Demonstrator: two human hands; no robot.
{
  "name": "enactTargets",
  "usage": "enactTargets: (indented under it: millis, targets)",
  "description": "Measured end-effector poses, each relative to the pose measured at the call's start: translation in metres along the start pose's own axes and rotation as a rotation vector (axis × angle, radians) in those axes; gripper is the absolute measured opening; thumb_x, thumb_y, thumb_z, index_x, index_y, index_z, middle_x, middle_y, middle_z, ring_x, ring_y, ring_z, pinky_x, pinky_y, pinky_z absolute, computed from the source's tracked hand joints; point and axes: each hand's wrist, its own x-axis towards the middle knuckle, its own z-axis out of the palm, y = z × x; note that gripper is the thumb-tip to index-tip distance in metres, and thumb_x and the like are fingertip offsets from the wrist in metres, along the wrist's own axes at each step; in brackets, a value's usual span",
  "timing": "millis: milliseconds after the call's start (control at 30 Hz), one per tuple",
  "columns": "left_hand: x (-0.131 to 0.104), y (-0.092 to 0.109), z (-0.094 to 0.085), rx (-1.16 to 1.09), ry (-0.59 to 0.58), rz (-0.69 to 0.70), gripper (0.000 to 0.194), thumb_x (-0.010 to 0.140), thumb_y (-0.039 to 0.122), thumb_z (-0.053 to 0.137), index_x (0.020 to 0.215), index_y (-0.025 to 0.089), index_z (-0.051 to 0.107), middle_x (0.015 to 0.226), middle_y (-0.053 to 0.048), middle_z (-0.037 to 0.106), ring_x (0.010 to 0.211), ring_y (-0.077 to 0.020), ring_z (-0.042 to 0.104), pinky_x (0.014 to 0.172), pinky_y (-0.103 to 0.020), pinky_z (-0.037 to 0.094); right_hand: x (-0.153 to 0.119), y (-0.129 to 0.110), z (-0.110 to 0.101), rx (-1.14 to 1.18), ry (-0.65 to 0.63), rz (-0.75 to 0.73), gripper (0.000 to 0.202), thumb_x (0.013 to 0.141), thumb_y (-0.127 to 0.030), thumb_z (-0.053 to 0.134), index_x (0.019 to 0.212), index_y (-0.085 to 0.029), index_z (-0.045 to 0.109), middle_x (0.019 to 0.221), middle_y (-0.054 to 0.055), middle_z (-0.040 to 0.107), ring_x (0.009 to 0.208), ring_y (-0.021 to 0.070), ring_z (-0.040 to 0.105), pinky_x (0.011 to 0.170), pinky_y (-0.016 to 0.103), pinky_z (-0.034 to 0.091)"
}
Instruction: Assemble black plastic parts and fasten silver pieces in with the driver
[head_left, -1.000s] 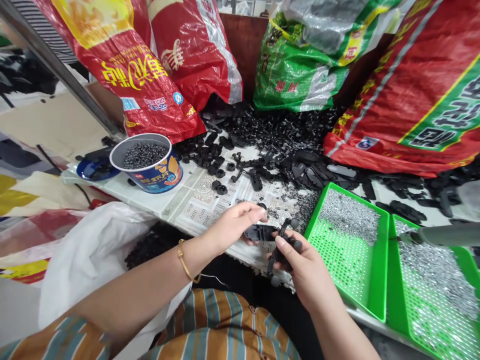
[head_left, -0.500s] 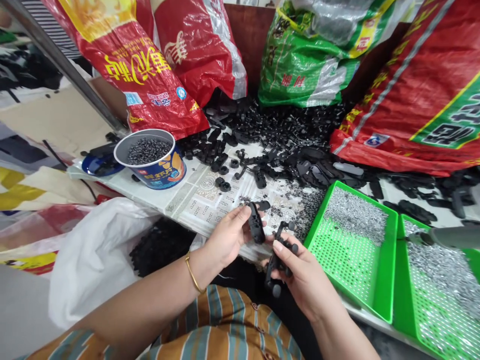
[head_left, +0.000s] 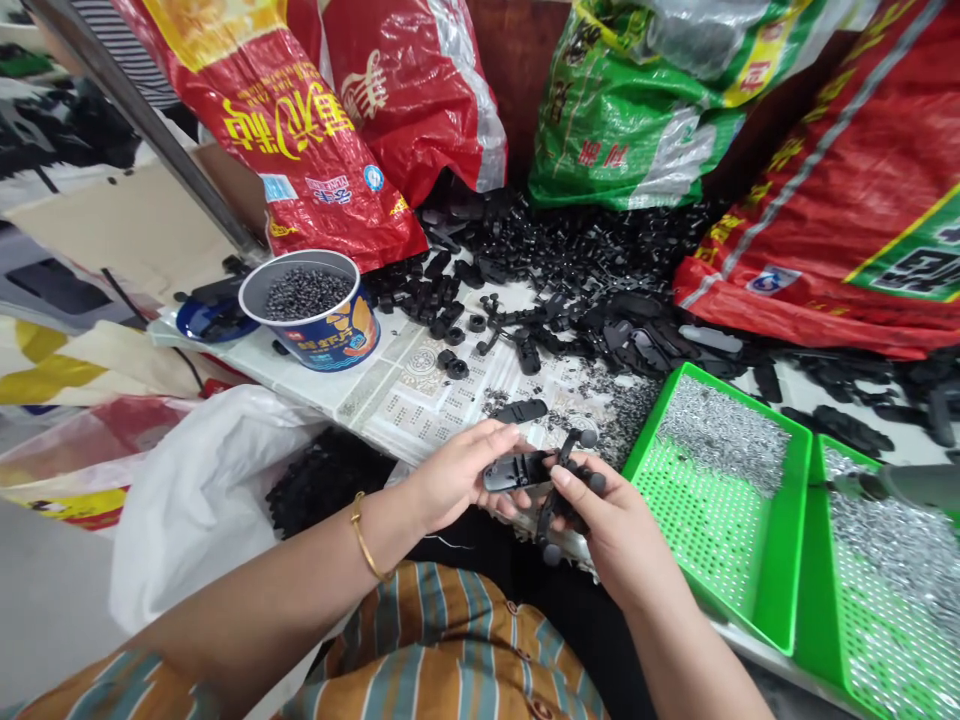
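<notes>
Between the thumb and fingers of my left hand (head_left: pixel 469 468) is a flat, oblong black plastic part (head_left: pixel 510 472), lying roughly level with its ridged side up. My right hand (head_left: pixel 600 500) grips a black plastic piece with several arms and round knobs (head_left: pixel 571 480). The two parts meet end to end in front of my body; whether they are joined I cannot tell. Just beyond my left hand, another oblong black part (head_left: pixel 523 411) lies on the table's near edge.
Black plastic parts (head_left: pixel 585 255) are heaped across the back of the table. A blue tub (head_left: pixel 330 345) of small black pieces stands left. Green trays (head_left: pixel 799 560) with small silvery pieces are at the right. Red bags (head_left: pixel 300 150) and a green bag (head_left: pixel 600 150) stand behind.
The oblong part in my left hand has turned from near upright to level and now meets the knobbed piece. My hands have come closer together. The view has shifted slightly.
</notes>
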Motion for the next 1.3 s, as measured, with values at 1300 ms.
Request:
enactTargets:
  millis: [1300]
  targets:
    - [0.0, -0.018, -0.001, -0.145, 0.059, 0.029, 0.027, 0.071, 0.035, 0.068, 0.09, 0.016, 0.064, 0.085, -0.003, 0.062, 0.069, -0.0124, 0.059, 0.062, -0.027, 0.049, 0.006, -0.011, 0.013, 0.094, -0.044, 0.212, 0.026, 0.065, -0.039, 0.072, 0.081, -0.02, 0.062, 0.059, -0.004, 0.056, 0.051, 0.0052, 0.051, 0.042, 0.013, 0.039]
